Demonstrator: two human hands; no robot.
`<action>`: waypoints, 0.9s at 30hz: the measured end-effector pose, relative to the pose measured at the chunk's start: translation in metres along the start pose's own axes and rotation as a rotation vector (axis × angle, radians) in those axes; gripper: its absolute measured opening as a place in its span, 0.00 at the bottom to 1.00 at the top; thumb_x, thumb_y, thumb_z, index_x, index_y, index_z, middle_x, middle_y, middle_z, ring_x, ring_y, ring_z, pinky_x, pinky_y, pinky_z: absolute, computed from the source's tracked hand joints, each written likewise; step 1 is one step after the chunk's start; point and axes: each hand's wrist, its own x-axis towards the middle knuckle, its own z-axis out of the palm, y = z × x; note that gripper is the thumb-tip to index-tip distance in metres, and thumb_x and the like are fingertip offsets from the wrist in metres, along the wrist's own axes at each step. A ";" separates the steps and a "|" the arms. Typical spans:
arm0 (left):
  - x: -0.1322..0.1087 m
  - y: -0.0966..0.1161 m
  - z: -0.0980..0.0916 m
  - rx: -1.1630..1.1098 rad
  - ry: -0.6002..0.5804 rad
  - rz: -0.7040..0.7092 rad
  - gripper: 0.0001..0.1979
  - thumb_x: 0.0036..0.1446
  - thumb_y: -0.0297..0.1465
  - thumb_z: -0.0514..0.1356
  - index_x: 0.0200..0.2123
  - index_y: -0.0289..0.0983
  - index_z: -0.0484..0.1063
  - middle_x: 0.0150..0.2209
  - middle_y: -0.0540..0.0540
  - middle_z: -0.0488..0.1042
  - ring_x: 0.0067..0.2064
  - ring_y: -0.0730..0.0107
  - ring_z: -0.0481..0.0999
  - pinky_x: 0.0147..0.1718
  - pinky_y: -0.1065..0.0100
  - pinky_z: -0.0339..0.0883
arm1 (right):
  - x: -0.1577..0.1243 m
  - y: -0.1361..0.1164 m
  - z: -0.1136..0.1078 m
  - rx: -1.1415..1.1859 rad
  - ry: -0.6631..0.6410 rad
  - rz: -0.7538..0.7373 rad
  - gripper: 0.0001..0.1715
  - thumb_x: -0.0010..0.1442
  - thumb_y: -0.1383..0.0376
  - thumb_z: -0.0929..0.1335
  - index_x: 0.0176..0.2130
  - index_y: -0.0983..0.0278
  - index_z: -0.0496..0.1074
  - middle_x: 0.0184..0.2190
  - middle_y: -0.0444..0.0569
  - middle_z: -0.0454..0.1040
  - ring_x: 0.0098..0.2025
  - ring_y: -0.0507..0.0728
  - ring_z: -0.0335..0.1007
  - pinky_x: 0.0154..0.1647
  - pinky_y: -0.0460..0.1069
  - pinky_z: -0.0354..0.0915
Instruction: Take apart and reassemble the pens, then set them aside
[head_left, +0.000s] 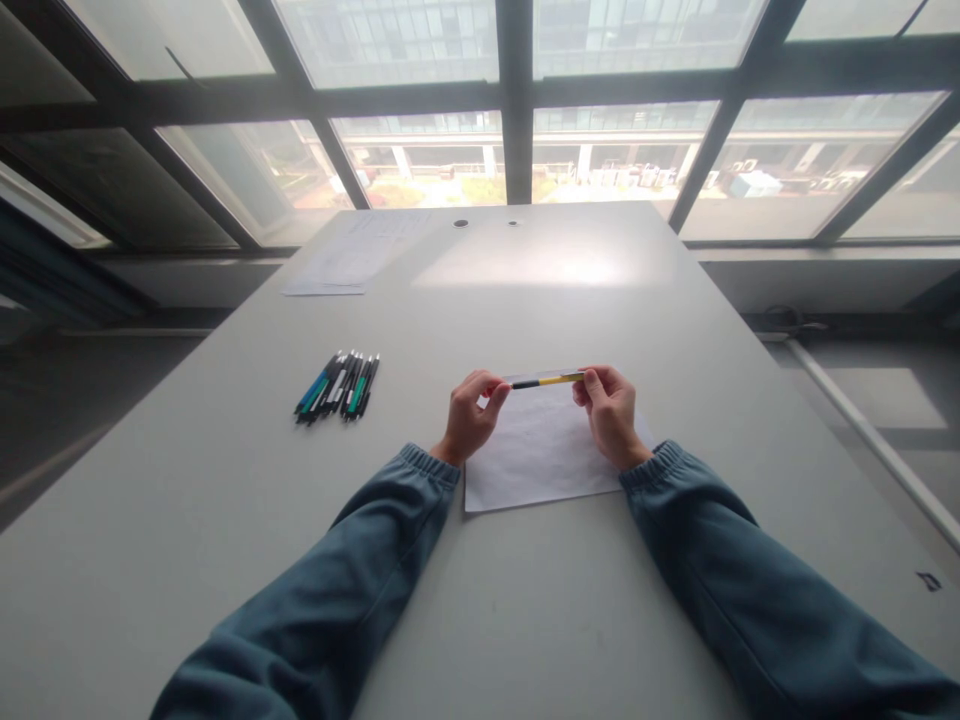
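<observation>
A slim pen (551, 380), part black and part yellow, is stretched level between my two hands. My left hand (472, 412) pinches its dark end between thumb and fingers. At the yellow end, my right hand (609, 408) grips it the same way. Beneath the pen lies a white sheet of paper (532, 455), partly covered by my hands. Off to the left, several pens (337, 388) with black, blue and green barrels rest side by side in a loose bundle.
The white table (487, 620) stretches away to the windows (420, 150). More papers (337, 260) lie at its far left. Two small round holes, one a dark grommet (460, 223), sit near the far edge. A pale pipe (870, 440) runs along the floor at right.
</observation>
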 end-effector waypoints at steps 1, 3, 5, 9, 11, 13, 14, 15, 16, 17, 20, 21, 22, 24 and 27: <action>0.000 0.000 0.000 -0.003 0.001 -0.001 0.13 0.67 0.36 0.59 0.30 0.37 0.71 0.27 0.50 0.70 0.31 0.71 0.69 0.34 0.67 0.65 | 0.000 0.000 0.000 0.001 -0.003 -0.001 0.15 0.61 0.54 0.73 0.36 0.63 0.75 0.22 0.42 0.70 0.24 0.51 0.63 0.25 0.48 0.59; 0.000 0.000 0.000 -0.010 -0.002 -0.006 0.14 0.67 0.36 0.59 0.29 0.37 0.71 0.27 0.50 0.70 0.31 0.71 0.68 0.34 0.68 0.64 | 0.000 0.000 0.000 0.004 -0.008 0.000 0.14 0.62 0.54 0.73 0.36 0.63 0.75 0.22 0.42 0.70 0.24 0.51 0.63 0.25 0.48 0.59; 0.000 0.000 0.000 -0.015 -0.008 -0.014 0.15 0.68 0.36 0.58 0.28 0.37 0.70 0.27 0.50 0.70 0.30 0.71 0.68 0.33 0.67 0.63 | 0.000 0.000 0.000 0.010 -0.014 -0.001 0.14 0.62 0.55 0.73 0.37 0.63 0.75 0.22 0.42 0.70 0.24 0.51 0.63 0.25 0.48 0.59; -0.001 0.000 0.001 -0.019 -0.013 -0.039 0.18 0.69 0.38 0.57 0.27 0.37 0.70 0.25 0.50 0.70 0.29 0.71 0.69 0.33 0.67 0.63 | -0.001 0.000 0.000 0.019 -0.021 0.001 0.14 0.62 0.55 0.73 0.36 0.63 0.75 0.22 0.43 0.70 0.24 0.51 0.63 0.25 0.48 0.59; -0.001 -0.001 0.001 -0.021 -0.015 -0.053 0.19 0.69 0.39 0.56 0.26 0.37 0.70 0.25 0.49 0.70 0.29 0.70 0.70 0.33 0.67 0.63 | -0.001 0.000 0.000 0.020 -0.024 0.005 0.14 0.62 0.55 0.73 0.36 0.63 0.75 0.22 0.43 0.70 0.24 0.51 0.64 0.26 0.48 0.59; -0.001 -0.002 0.001 -0.022 -0.015 -0.060 0.20 0.69 0.40 0.56 0.25 0.37 0.69 0.24 0.49 0.70 0.29 0.70 0.70 0.32 0.67 0.63 | -0.001 0.001 0.000 0.020 -0.025 0.007 0.14 0.62 0.55 0.73 0.37 0.63 0.75 0.22 0.43 0.70 0.24 0.51 0.64 0.26 0.48 0.59; -0.001 -0.002 0.001 -0.020 -0.014 -0.062 0.21 0.69 0.40 0.56 0.24 0.37 0.69 0.24 0.49 0.70 0.28 0.70 0.70 0.32 0.68 0.63 | -0.001 0.001 -0.001 0.017 -0.025 0.007 0.14 0.62 0.55 0.73 0.37 0.63 0.75 0.22 0.43 0.70 0.24 0.51 0.64 0.26 0.48 0.59; -0.002 -0.002 0.001 -0.017 -0.014 -0.064 0.21 0.69 0.40 0.55 0.24 0.37 0.69 0.23 0.49 0.70 0.28 0.70 0.70 0.32 0.68 0.63 | -0.001 0.001 -0.001 0.013 -0.025 0.007 0.14 0.62 0.54 0.73 0.37 0.63 0.75 0.22 0.43 0.70 0.24 0.51 0.64 0.26 0.48 0.59; -0.002 -0.003 0.001 -0.014 -0.014 -0.068 0.22 0.69 0.41 0.55 0.24 0.37 0.69 0.23 0.49 0.69 0.27 0.71 0.70 0.31 0.68 0.63 | -0.001 0.001 -0.001 0.010 -0.025 0.006 0.14 0.62 0.54 0.73 0.37 0.63 0.75 0.22 0.42 0.70 0.24 0.51 0.64 0.26 0.48 0.59; -0.002 -0.003 0.001 -0.010 -0.015 -0.075 0.22 0.69 0.41 0.55 0.23 0.37 0.69 0.23 0.49 0.69 0.27 0.71 0.70 0.31 0.68 0.62 | -0.001 0.002 -0.001 0.007 -0.025 0.004 0.14 0.62 0.54 0.73 0.37 0.63 0.75 0.22 0.42 0.70 0.24 0.51 0.64 0.26 0.48 0.60; -0.003 -0.005 0.002 -0.018 -0.023 -0.109 0.25 0.69 0.43 0.55 0.22 0.37 0.69 0.22 0.49 0.69 0.26 0.72 0.69 0.30 0.68 0.62 | 0.000 0.002 -0.001 0.002 -0.029 0.000 0.15 0.62 0.54 0.73 0.37 0.63 0.75 0.22 0.43 0.70 0.24 0.51 0.64 0.26 0.48 0.60; -0.003 -0.006 0.002 -0.038 -0.030 -0.121 0.26 0.70 0.44 0.53 0.22 0.37 0.70 0.22 0.49 0.70 0.27 0.71 0.70 0.30 0.68 0.63 | 0.000 0.002 -0.001 0.001 -0.029 -0.001 0.15 0.62 0.54 0.73 0.37 0.63 0.75 0.22 0.43 0.70 0.24 0.51 0.64 0.26 0.48 0.60; -0.003 -0.008 0.003 -0.070 -0.038 -0.131 0.27 0.70 0.46 0.51 0.23 0.36 0.71 0.23 0.48 0.71 0.27 0.71 0.71 0.31 0.68 0.64 | 0.000 0.002 -0.001 -0.002 -0.026 -0.001 0.15 0.62 0.54 0.73 0.37 0.63 0.75 0.22 0.43 0.70 0.24 0.51 0.64 0.26 0.48 0.60; -0.003 -0.010 0.004 -0.148 -0.054 -0.148 0.30 0.71 0.49 0.46 0.31 0.36 0.76 0.27 0.45 0.76 0.30 0.69 0.74 0.32 0.67 0.67 | 0.000 0.002 -0.001 -0.011 -0.011 0.000 0.15 0.62 0.53 0.73 0.37 0.63 0.75 0.23 0.43 0.71 0.24 0.51 0.64 0.26 0.48 0.60; -0.003 -0.012 0.004 -0.190 -0.060 -0.168 0.29 0.70 0.51 0.46 0.47 0.36 0.77 0.36 0.42 0.80 0.36 0.68 0.78 0.36 0.66 0.71 | 0.001 0.002 -0.002 -0.041 0.029 0.001 0.17 0.61 0.52 0.73 0.37 0.63 0.75 0.23 0.44 0.71 0.24 0.51 0.64 0.26 0.48 0.61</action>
